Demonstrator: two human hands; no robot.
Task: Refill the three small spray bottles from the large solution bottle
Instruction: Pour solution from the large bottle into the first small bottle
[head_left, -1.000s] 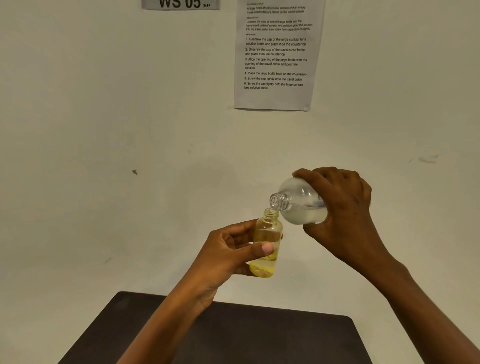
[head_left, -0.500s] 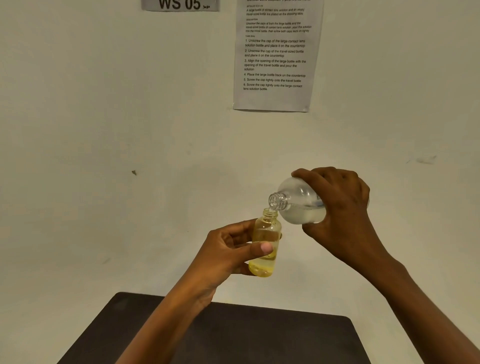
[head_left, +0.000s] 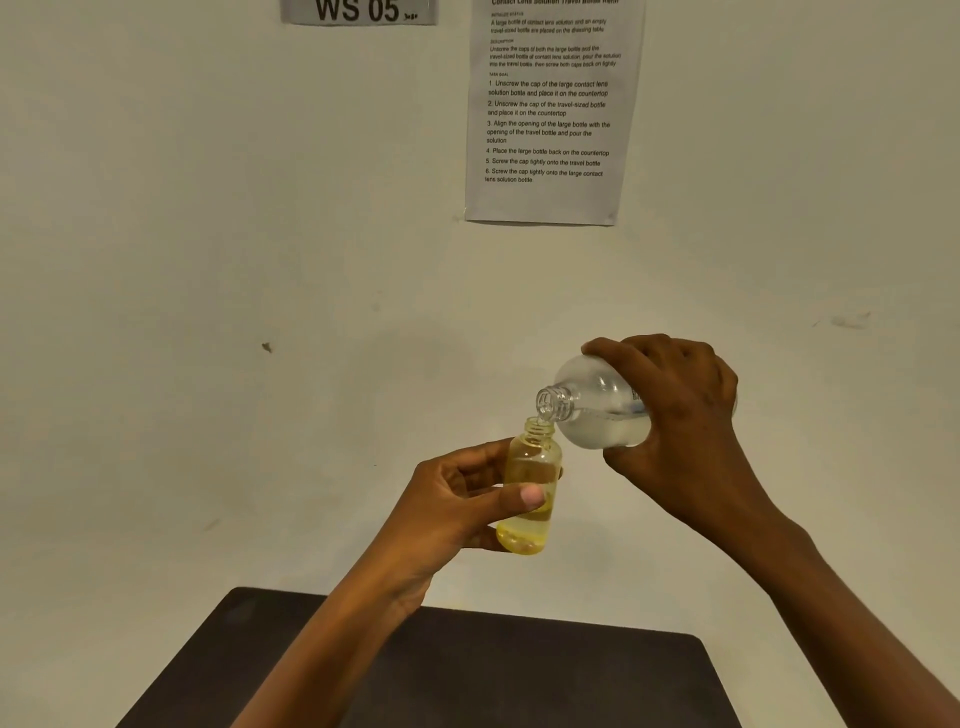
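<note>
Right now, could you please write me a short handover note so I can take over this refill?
Left hand holds the small yellow bottle upright in the air, cap off.
Right hand grips the large clear bottle, tipped, its open neck at the small bottle's mouth.
Done: both uncapped, pour lined up.
To do: finish filling, cap it; the other small bottles and caps are out of view.

Sign (head_left: 358, 11) on wall, top cropped: "WS 05"; small print after it illegible. Sheet (head_left: 553, 111) on wall: title cropped, partly "Contact Lens Solution Travel Bottle". Six numbered steps, e.g. 1 "Unscrew the cap of the large contact lens solution bottle and place it on the countertop"; 4 "Place the large bottle back on the countertop". Label on large bottle (head_left: 597, 410): illegible.
</note>
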